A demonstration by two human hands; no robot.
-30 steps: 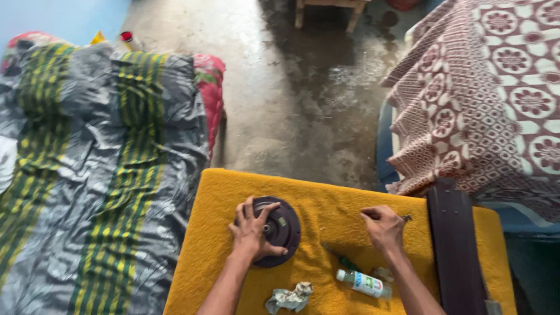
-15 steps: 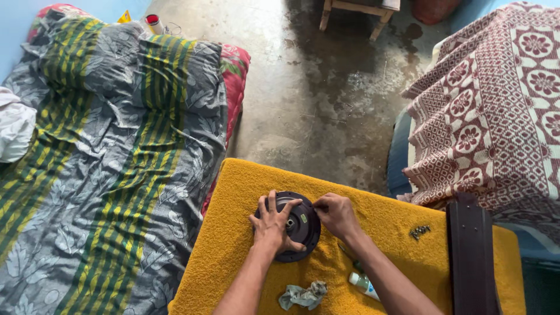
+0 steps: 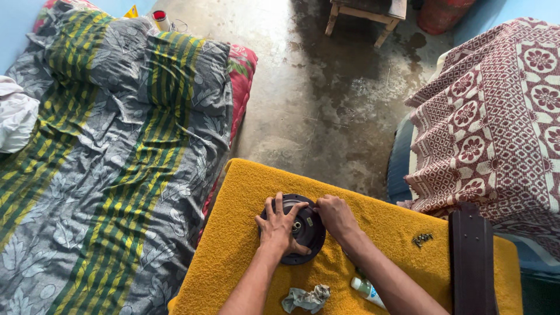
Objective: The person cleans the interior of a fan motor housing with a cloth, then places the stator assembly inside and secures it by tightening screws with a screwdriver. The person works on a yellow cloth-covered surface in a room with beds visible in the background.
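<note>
A round dark metal disc (image 3: 304, 233) with a small hub at its middle lies flat on a yellow towel-covered table (image 3: 233, 233). My left hand (image 3: 279, 226) is spread over the disc's left half, fingers apart and pressing on it. My right hand (image 3: 333, 215) grips the disc's upper right rim with curled fingers. Whether a small part sits between those fingers is hidden.
On the towel lie a crumpled grey rag (image 3: 304, 298), a small white bottle (image 3: 367, 290) and a few dark screws (image 3: 421, 238). A dark wooden plank (image 3: 471, 256) runs along the right. A striped mattress (image 3: 111, 151) lies left, a patterned cloth (image 3: 501, 116) right, wet concrete floor (image 3: 326, 99) beyond.
My right hand came from the towel's right side over to the disc and now holds its rim. The left hand stayed on the disc. The view tilted toward the mattress.
</note>
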